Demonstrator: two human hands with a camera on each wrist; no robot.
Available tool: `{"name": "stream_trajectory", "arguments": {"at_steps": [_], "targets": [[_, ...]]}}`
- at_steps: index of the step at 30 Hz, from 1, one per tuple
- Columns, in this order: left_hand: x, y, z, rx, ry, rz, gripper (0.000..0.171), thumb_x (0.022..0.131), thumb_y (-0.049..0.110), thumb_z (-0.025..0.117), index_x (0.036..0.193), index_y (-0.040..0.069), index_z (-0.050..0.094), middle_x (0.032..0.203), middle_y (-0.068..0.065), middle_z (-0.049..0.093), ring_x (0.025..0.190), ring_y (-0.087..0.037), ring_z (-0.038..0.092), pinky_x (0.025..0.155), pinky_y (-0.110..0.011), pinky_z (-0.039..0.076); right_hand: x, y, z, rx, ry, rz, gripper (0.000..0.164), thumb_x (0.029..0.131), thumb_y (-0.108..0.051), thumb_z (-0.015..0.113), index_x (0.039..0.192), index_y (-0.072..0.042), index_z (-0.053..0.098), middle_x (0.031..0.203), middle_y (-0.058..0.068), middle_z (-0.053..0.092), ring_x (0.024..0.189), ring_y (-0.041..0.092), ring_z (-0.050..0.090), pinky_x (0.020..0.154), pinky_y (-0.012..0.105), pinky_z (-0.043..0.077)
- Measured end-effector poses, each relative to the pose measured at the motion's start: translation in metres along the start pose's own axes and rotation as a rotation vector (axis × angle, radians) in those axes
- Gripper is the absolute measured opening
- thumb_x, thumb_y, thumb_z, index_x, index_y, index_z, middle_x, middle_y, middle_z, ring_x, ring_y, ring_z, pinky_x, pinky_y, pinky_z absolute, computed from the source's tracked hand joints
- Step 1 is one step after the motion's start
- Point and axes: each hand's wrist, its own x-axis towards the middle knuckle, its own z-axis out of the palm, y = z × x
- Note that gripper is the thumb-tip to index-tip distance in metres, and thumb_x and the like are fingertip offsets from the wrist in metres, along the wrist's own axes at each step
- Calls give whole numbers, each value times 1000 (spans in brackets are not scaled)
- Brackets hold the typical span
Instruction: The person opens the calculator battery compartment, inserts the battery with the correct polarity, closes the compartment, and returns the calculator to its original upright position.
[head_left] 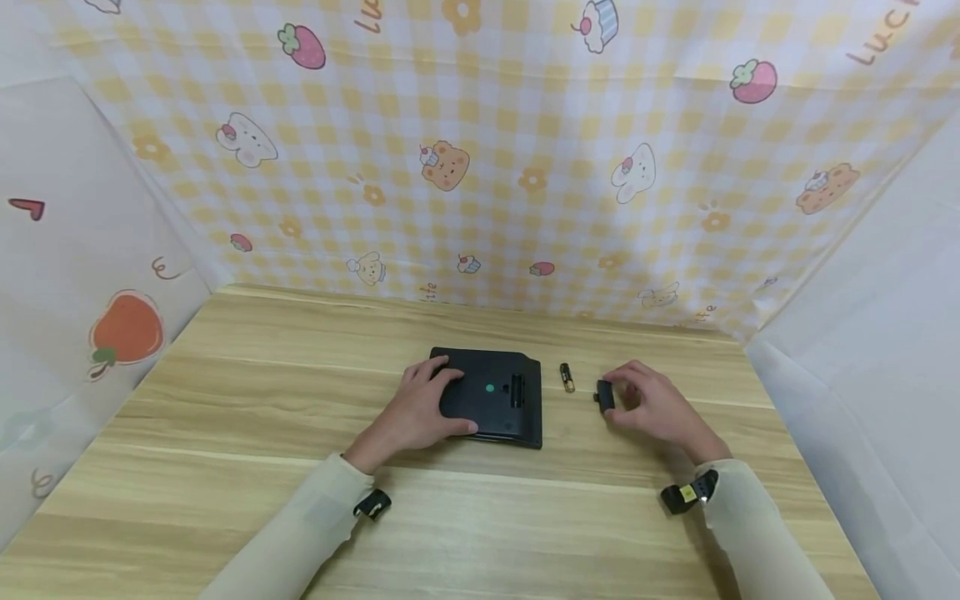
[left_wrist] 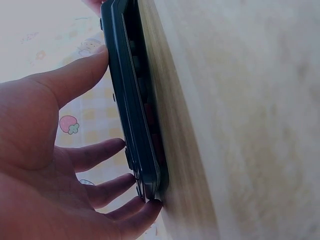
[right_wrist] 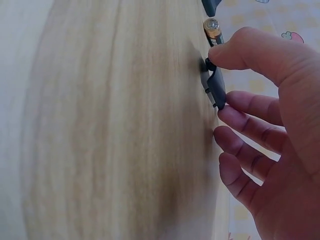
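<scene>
A black calculator (head_left: 480, 379) lies face down on the table, its keys visible along the underside in the left wrist view. The battery slot (head_left: 517, 391) in its back is uncovered. My left hand (head_left: 423, 407) rests on the calculator's left part with thumb and fingers spread, the fingertips on its back and at its edge. To the right, my right hand (head_left: 651, 402) pinches a small black battery cover (right_wrist: 217, 90) between thumb and fingers, close over the tabletop. A black and gold battery (head_left: 567, 377) lies between the calculator and the cover.
The wood-grain table (head_left: 300, 333) runs back to a yellow checked cloth (head_left: 525, 125) with cartoon prints. White cloths hang at the left and right sides. A black camera is strapped to each wrist.
</scene>
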Motion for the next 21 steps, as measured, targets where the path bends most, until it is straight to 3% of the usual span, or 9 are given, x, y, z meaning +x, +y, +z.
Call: {"name": "stream_trajectory", "arguments": {"at_steps": [15, 21], "targets": [[1, 1, 0, -4, 0, 2, 81, 92, 39, 91, 158, 4, 57, 176, -22, 29, 159, -49, 24, 120, -66, 37, 9, -8, 2, -7, 3, -8, 53, 88, -17, 90, 136, 0, 73, 127, 9, 69, 96, 19, 64, 82, 40, 54], [1, 0, 0, -5, 1, 4, 81, 92, 38, 91, 158, 4, 57, 176, -23, 30, 159, -49, 25, 120, -66, 37, 16, -15, 5, -12, 20, -24, 50, 89, -14, 90, 134, 0, 73, 125, 10, 72, 93, 19, 63, 80, 39, 53]]}}
